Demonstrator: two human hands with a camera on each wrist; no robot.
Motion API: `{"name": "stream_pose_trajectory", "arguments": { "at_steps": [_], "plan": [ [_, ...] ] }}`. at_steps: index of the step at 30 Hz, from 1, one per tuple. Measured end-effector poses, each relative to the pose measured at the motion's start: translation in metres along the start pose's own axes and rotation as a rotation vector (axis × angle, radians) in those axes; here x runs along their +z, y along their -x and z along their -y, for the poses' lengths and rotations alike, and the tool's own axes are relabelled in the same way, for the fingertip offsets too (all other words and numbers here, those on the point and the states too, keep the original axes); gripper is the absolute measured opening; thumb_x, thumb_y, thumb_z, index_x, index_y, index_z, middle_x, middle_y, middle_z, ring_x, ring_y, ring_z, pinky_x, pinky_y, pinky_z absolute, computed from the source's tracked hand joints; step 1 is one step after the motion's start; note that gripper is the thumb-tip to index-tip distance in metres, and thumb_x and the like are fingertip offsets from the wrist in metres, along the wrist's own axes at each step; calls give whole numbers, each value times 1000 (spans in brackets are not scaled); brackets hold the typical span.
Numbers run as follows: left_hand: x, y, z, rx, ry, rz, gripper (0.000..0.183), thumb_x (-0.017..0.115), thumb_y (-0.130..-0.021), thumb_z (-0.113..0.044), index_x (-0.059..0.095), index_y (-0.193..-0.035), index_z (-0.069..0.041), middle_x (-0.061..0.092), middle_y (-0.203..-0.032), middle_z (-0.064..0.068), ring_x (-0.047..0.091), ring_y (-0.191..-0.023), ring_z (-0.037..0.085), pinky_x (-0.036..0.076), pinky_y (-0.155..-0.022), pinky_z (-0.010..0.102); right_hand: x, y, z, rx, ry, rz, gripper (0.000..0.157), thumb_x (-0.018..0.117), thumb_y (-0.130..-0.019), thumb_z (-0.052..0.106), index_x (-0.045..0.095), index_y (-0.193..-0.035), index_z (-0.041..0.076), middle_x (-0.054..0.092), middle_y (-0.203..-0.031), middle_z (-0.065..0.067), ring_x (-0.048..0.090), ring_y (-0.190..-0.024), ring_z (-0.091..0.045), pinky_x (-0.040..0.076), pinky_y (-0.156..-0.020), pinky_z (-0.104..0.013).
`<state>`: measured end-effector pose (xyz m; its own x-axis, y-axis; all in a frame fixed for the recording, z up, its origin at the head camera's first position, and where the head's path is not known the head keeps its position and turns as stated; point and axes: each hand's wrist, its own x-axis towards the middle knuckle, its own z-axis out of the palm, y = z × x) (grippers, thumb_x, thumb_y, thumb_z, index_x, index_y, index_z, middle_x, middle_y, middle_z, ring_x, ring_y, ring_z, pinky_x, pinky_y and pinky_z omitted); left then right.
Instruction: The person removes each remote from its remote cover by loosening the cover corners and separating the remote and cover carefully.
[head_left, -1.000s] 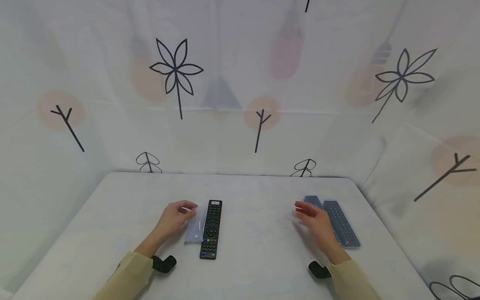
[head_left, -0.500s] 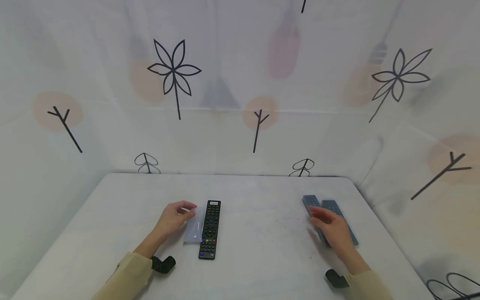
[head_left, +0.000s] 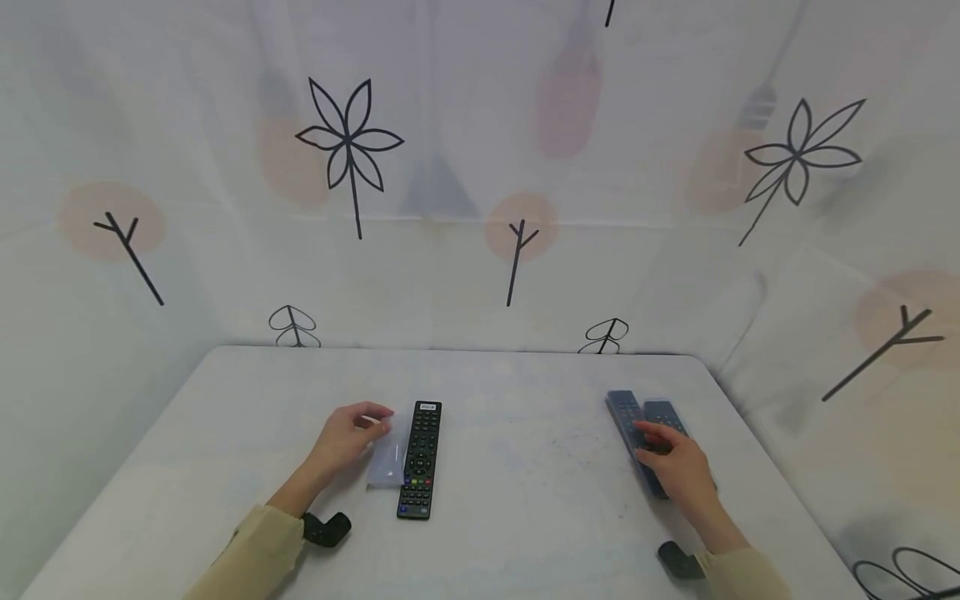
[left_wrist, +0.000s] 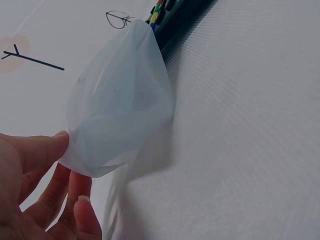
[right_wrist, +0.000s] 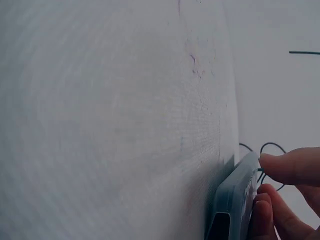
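In the head view my left hand (head_left: 347, 432) is left of centre, its fingertips at the top of a translucent plastic sleeve (head_left: 387, 458). The left wrist view shows thumb and fingers pinching one end of that sleeve (left_wrist: 117, 100), which looks puffed out. Its far end meets a black remote control (head_left: 420, 462) with coloured buttons. At the right, my right hand (head_left: 678, 467) reaches over two bluish remotes. Its thumb and bent fingertips rest at the face of the left bluish remote (head_left: 624, 412). Behind the hand, the other bluish remote (head_left: 662, 412) is mostly hidden.
The white table (head_left: 517, 533) carries faint coloured marks. Patterned white cloth (head_left: 442, 283) hangs behind it and along both sides. A black wrist piece (head_left: 327, 529) sits at the left cuff, and a similar wrist piece (head_left: 678, 561) at the right cuff.
My right hand has moved right and toward me over the bluish remotes. The near end of the left one has shifted slightly left. The left hand and its sleeve look unchanged.
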<state>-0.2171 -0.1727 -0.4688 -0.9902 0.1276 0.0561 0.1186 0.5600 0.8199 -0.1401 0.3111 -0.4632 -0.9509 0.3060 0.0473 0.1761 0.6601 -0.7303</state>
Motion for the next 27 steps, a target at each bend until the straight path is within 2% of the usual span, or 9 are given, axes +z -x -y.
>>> {"name": "stream_pose_trajectory", "arguments": {
  "at_steps": [9,15,22,27],
  "plan": [
    [2,-1,2,7,-6,-3,20,71,-91,-11,72,-111,-10,69,-110,5,63,-97,23,51,-72,32,0,-2,-2,-15,42,-7,46,71,-85,-1,61,-130,-1,61,-122,-29,57,-113,-45,45,-91,-57],
    [1,0,2,6,-7,-4,20,71,-91,-11,72,-111,-10,68,-110,5,63,-97,23,52,-73,33,0,-4,3,-84,142,-22,49,74,-80,0,61,-126,-3,57,-116,-29,58,-99,-40,46,-81,-55],
    [1,-2,4,8,2,-2,21,71,-91,-11,72,-112,-10,68,-111,4,62,-97,22,52,-72,33,2,-6,6,-61,181,-14,54,75,-79,5,58,-129,-5,50,-130,-36,45,-119,-54,36,-96,-64],
    [0,-1,5,4,4,-2,20,71,-91,-11,72,-112,-10,68,-111,4,62,-97,22,52,-71,32,2,-5,6,-70,192,-22,54,76,-79,5,58,-129,-5,54,-127,-34,49,-112,-50,38,-91,-61]
  ]
}}
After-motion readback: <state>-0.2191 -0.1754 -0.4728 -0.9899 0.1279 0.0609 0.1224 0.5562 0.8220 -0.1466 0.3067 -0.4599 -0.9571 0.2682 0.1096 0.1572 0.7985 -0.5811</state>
